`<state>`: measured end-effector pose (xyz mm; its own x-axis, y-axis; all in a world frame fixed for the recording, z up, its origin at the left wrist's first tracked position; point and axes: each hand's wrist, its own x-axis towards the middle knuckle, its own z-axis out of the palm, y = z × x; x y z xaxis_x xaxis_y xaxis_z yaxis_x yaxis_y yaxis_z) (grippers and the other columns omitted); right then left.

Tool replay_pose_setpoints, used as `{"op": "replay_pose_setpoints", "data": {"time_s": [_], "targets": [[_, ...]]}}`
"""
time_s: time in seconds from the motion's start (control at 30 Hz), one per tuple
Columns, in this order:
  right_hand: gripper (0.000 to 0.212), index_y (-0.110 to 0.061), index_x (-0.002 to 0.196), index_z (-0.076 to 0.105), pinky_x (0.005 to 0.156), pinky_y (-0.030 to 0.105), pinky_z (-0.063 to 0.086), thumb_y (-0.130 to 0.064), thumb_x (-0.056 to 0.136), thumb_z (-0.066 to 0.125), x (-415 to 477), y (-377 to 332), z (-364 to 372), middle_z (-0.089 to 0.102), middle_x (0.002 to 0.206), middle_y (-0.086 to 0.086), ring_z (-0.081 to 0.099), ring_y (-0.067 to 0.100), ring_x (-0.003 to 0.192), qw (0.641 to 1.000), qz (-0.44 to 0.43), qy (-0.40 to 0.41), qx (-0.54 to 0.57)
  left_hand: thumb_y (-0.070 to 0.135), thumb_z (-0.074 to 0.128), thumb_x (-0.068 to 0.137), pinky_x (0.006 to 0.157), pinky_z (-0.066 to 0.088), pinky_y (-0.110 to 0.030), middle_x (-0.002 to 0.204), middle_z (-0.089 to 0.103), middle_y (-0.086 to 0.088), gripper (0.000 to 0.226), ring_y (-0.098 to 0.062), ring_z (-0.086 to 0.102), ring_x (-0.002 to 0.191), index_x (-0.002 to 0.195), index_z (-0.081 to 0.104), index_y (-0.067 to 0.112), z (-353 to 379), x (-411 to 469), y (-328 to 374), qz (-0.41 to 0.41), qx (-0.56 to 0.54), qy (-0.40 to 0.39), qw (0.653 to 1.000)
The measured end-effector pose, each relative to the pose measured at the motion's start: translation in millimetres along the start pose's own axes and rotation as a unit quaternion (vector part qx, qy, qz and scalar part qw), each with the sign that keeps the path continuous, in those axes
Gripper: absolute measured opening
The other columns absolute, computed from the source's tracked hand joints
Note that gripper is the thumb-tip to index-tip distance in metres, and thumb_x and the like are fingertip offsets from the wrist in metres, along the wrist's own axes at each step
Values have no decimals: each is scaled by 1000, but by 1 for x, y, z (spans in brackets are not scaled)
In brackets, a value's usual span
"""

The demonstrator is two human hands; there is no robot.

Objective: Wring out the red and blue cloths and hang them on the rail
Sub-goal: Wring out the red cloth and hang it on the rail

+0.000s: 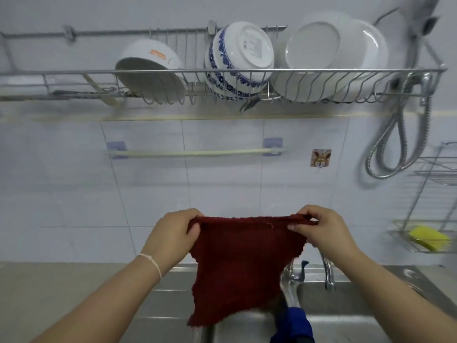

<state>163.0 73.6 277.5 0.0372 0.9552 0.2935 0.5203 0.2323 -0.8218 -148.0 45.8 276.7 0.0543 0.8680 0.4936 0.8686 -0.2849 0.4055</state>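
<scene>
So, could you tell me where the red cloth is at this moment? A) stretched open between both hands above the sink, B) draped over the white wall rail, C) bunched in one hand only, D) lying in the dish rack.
A: the red cloth hangs spread between the left hand and right hand, each pinching a top corner, below the bare rail.

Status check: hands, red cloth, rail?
Left hand and right hand pinch the red cloth by its top corners, spread flat. Rail above, bare. Blue cloth draped at the sink. Path clear.
</scene>
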Motion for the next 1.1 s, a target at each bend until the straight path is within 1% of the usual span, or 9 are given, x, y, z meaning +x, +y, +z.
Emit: {"op": "replay_pose_setpoints", "data": {"time_s": [0.1, 0.2, 0.37, 0.43, 0.53, 0.67, 0.77, 0.97, 1.1], "targets": [[25, -21, 64, 65, 56, 21, 49, -1, 68, 79, -5, 10, 10, 65, 61, 1, 65, 19, 56, 999, -31, 11, -18, 30, 52, 85, 71, 49, -28, 86, 69, 10, 17, -10, 65, 83, 93, 67, 27, 12, -14, -6, -8, 101, -145, 984], [32, -27, 54, 62, 51, 17, 46, -2, 64, 78, -22, 26, 27, 65, 62, -1, 68, 24, 62, 979, 2, -151, -134, 34, 50, 82, 71, 45, -28, 93, 64, 6, 23, -17, 60, 90, 95, 66, 23, 30, -36, -13, -36, 225, -316, 921], [28, -23, 62, 61, 50, 21, 48, -2, 72, 77, -30, 33, 31, 65, 73, 1, 65, 17, 62, 997, -61, 42, 4, 29, 48, 85, 59, 43, -23, 80, 63, 16, 10, -5, 58, 75, 89, 55, 35, 18, -34, -13, -75, 109, -38, 991], [28, -24, 67, 62, 61, 17, 49, -1, 70, 78, -37, 42, 39, 64, 71, -6, 63, 8, 69, 994, -109, -5, -23, 28, 50, 83, 56, 35, -21, 76, 55, 16, 6, -6, 52, 73, 84, 52, 33, 20, -42, -13, -77, 139, -147, 976], [33, -32, 67, 65, 65, 33, 54, 0, 63, 73, -44, 55, 50, 67, 62, -13, 62, 2, 61, 978, -48, -173, -102, 27, 50, 79, 63, 40, -25, 67, 48, 14, 7, -11, 53, 74, 72, 52, 28, 29, -54, -21, -99, 166, -262, 945], [21, -18, 62, 68, 54, 26, 51, -3, 73, 78, -20, 32, 55, 69, 58, -3, 61, 4, 50, 990, -16, -136, -31, 25, 50, 81, 60, 42, -26, 71, 57, 9, 20, -12, 57, 72, 62, 49, 30, 5, -36, -35, -136, 121, -152, 971], [12, -13, 69, 73, 65, 36, 57, -3, 73, 80, 7, -11, 58, 70, 73, 8, 68, 21, 62, 991, 3, -121, 61, 27, 48, 89, 72, 47, -30, 80, 56, 3, 25, -17, 59, 79, 75, 68, 27, -29, -17, -45, -139, 103, -100, 980], [6, -16, 79, 72, 47, 27, 34, -11, 80, 76, 50, -97, 81, 51, 48, -9, 37, 10, 41, 964, 58, -115, 231, 23, 46, 92, 74, 47, -34, 72, 67, -2, 28, -21, 63, 75, 72, 63, 15, -91, 15, -83, -180, 13, -16, 984], [4, -15, 85, 67, 43, 23, 40, -14, 86, 70, 82, -142, 126, 49, 56, 0, 38, 12, 38, 952, 85, -102, 277, 22, 49, 89, 64, 49, -34, 67, 64, -4, 23, -21, 61, 61, 74, 61, 9, -121, 57, -121, -222, -75, 89, 968]]}}
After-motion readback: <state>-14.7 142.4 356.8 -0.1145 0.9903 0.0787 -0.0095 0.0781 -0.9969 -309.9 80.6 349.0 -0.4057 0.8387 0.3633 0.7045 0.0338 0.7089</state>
